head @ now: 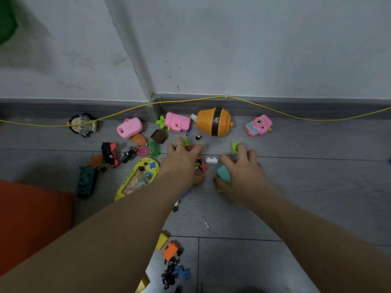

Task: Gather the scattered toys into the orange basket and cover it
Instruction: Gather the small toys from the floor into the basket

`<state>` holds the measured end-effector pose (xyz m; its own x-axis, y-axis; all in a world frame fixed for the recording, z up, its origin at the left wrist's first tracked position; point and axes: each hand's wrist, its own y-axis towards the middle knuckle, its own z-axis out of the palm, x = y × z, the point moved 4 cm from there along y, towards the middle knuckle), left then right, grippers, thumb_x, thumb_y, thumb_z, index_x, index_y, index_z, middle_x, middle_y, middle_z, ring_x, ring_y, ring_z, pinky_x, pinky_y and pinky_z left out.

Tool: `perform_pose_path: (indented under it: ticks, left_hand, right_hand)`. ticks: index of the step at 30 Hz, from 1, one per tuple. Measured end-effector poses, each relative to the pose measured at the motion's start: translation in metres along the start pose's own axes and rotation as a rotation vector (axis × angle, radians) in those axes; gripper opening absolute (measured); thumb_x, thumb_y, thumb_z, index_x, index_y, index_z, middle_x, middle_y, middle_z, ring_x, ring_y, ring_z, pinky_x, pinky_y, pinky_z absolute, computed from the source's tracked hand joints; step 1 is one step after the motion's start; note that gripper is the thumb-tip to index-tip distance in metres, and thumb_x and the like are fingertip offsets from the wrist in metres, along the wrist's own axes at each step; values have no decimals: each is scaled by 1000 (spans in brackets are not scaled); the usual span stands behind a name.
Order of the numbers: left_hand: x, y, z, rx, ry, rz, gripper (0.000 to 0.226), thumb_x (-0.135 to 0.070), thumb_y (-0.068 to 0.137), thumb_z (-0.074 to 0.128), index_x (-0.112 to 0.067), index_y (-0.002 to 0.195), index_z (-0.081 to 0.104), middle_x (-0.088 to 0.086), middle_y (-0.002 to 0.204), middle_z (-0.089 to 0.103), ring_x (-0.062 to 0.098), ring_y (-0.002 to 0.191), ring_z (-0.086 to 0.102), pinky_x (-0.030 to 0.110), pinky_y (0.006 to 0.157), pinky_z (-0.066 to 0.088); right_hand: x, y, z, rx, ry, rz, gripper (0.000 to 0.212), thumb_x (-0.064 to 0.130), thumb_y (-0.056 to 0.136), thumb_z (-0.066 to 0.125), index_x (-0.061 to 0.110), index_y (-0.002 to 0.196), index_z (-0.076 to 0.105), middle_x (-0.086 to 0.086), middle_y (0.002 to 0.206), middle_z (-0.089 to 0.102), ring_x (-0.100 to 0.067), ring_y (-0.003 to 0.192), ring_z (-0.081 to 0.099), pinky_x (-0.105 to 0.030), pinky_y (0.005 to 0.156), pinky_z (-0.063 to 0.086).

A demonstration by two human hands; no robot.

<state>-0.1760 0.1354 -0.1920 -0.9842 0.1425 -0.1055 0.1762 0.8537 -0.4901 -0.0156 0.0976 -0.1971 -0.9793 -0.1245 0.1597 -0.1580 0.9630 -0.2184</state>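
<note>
- The orange shape (31, 220) at the left edge is cut off; whether it is the basket cannot be told.
- The left hand (183, 163) covers most of a red toy (201, 170) and a pink one (192, 147).
- The right hand (241, 176) is motion-blurred; it hides part of a teal toy (223, 173), and its grip is unclear.
- A green shape (6, 20) is clipped by the top-left corner.
- The dark pieces (170, 273) near the bottom edge are too small to identify.

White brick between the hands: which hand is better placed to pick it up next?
Probably the left hand: its fingers look spread and free beside the white brick. The right hand already grips a teal toy.
</note>
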Motion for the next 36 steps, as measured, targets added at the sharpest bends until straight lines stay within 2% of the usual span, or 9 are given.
perform_pose_path:
  ticks: [7, 10, 12, 17, 20, 23, 28, 31, 36]
  left_hand:
    - [11, -11, -3, -96, -105, 42, 72, -53, 70, 73, -29, 125, 34, 8, 112, 48, 30, 107, 50, 40, 74, 50]
    - [12, -20, -4, -214, -206, 57, 55, -53, 71, 69, -28, 110, 38, -1, 93, 52, 26, 94, 55, 32, 62, 41]
    - [13, -25, -4, -279, -288, 60, 52, -53, 70, 70, -29, 103, 38, -6, 86, 56, 23, 87, 57, 33, 59, 45]
    - [29, -46, -1, -362, -558, -51, 50, -53, 66, 71, -33, 99, 40, -10, 79, 63, 15, 72, 62, 38, 58, 55]
    - [43, -62, 9, -348, -503, -95, 49, -55, 68, 69, -35, 102, 41, -10, 80, 62, 17, 74, 62, 39, 58, 54]
    - [45, -75, 23, -237, -264, -48, 56, -56, 72, 66, -34, 118, 43, -5, 96, 62, 23, 92, 59, 38, 65, 53]
    - [45, -78, 30, -151, -73, -31, 77, -53, 76, 70, -33, 139, 31, 9, 132, 39, 31, 117, 45, 40, 72, 50]
    - [47, -81, 33, -134, -63, -49, 78, -51, 75, 72, -33, 138, 29, 10, 129, 40, 32, 116, 47, 40, 68, 50]
    - [45, -78, 34, -159, -21, -5, 77, -49, 74, 72, -31, 136, 30, 6, 124, 47, 29, 108, 52, 39, 67, 49]
  right_hand:
    - [-1, -5, 6, -84, 96, 138, 53, 47, 84, 61, 24, 129, 47, -16, 135, 30, -35, 116, 36, -42, 89, 43]
    - [0, -5, 7, -75, 114, 220, 63, 47, 85, 60, 26, 139, 37, -17, 140, 27, -36, 120, 36, -42, 92, 43]
    - [1, -10, 9, -70, 81, 251, 65, 47, 87, 56, 27, 144, 30, -18, 139, 28, -35, 119, 37, -42, 92, 42]
    - [2, -28, 16, -139, 80, 298, 58, 43, 87, 53, 21, 138, 39, -15, 116, 42, -31, 102, 42, -40, 80, 43]
    - [0, -27, 15, -191, 177, 303, 52, 33, 78, 59, 13, 126, 50, -18, 107, 46, -36, 95, 46, -42, 78, 44]
    - [0, -33, 13, -282, 338, 347, 44, 19, 75, 65, 4, 115, 57, -22, 102, 48, -42, 92, 49, -45, 77, 46]
    - [13, -54, 15, -222, 50, 308, 52, 44, 82, 61, 14, 124, 52, -16, 100, 50, -34, 93, 48, -41, 76, 43]
    - [17, -66, 20, -198, 9, 326, 54, 49, 86, 55, 17, 129, 49, -15, 102, 50, -32, 93, 48, -41, 75, 43]
    - [23, -73, 27, -194, 61, 261, 49, 41, 88, 61, 11, 125, 51, -17, 102, 50, -31, 91, 48, -41, 68, 48]
